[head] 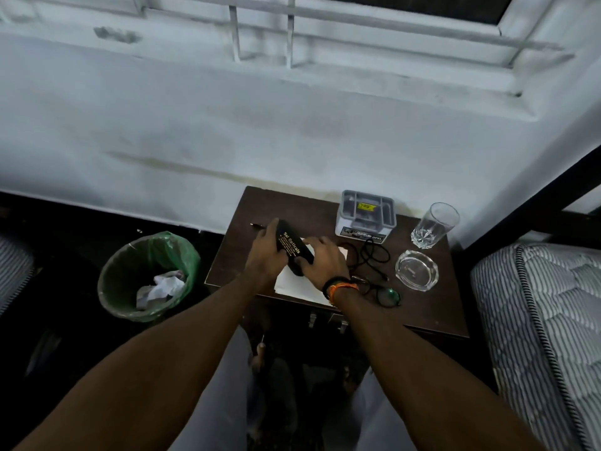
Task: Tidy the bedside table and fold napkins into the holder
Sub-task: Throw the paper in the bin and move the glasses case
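A dark table point(422, 307) stands against a stained white wall. Both hands hold the black case point(292, 249) above the napkins point(292, 283) — left hand point(265, 255) curled round its far end, right hand point(322, 258) gripping the near end. Support both ends while you open it; the glasses point(382, 292) lie beside your right wrist. The holder point(366, 216) stands at the back.

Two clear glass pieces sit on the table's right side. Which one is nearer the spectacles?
The low round glass ashtray, just right of the spectacles. The tall drinking glass stands farther back, near the wall.
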`<state>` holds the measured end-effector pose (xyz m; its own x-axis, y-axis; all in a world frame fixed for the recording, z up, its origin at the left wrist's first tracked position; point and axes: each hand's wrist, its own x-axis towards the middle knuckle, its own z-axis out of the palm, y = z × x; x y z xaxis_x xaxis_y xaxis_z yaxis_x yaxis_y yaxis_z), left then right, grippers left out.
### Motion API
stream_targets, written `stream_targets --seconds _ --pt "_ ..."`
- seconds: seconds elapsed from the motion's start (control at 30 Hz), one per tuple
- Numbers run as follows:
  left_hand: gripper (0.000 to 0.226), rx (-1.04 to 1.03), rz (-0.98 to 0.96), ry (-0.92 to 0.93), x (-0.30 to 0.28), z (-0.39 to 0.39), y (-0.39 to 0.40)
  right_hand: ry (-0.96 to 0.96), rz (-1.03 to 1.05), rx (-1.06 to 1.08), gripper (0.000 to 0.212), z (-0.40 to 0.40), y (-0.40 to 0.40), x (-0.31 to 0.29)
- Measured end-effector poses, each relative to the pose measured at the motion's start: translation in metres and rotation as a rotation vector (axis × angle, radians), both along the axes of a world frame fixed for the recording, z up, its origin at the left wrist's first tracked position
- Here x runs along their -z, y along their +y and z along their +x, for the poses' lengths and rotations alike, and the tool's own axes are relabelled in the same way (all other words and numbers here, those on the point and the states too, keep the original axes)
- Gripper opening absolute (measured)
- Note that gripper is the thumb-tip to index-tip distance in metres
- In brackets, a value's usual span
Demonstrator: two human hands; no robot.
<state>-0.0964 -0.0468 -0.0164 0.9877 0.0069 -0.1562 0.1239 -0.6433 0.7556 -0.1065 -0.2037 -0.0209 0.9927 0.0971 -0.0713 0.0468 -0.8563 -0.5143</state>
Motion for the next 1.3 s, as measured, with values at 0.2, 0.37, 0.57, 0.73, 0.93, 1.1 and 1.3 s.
stream_targets --seconds 0.2,0.37,0.57,0.73,0.93,1.1,1.3 --pt "0.073 -0.237 -0.163 -0.043 0.007 0.013 -0.001 -0.133 -0.188 -0.002 0.076 0.011 0.019 0.026" --pt "0.073 -0.320 -0.222 -0.108 0.012 0.019 -0.013 -0.201 -0.221 0.040 0.060 0.017 0.020 0.043" --pt "0.058 -0.454 -0.399 -0.255 0.008 0.032 -0.026 -0.244 -0.015 0.109 0.059 0.022 0.004 0.038" --pt "0.060 -0.402 -0.863 -0.089 0.007 0.039 -0.027 -0.189 0.325 0.188 0.060 0.014 -0.019 0.011" --pt "0.050 -0.188 -1.088 -0.046 0.008 0.042 -0.036 -0.185 0.534 0.192 0.062 0.020 -0.051 0.006" --pt "0.055 -0.140 -1.119 -0.036 0.004 0.060 -0.041 -0.207 0.749 0.154 0.060 0.034 -0.071 0.002" --pt "0.052 -0.108 -1.165 0.014 0.002 0.071 -0.044 -0.159 0.914 0.179 0.061 0.044 -0.081 -0.004"
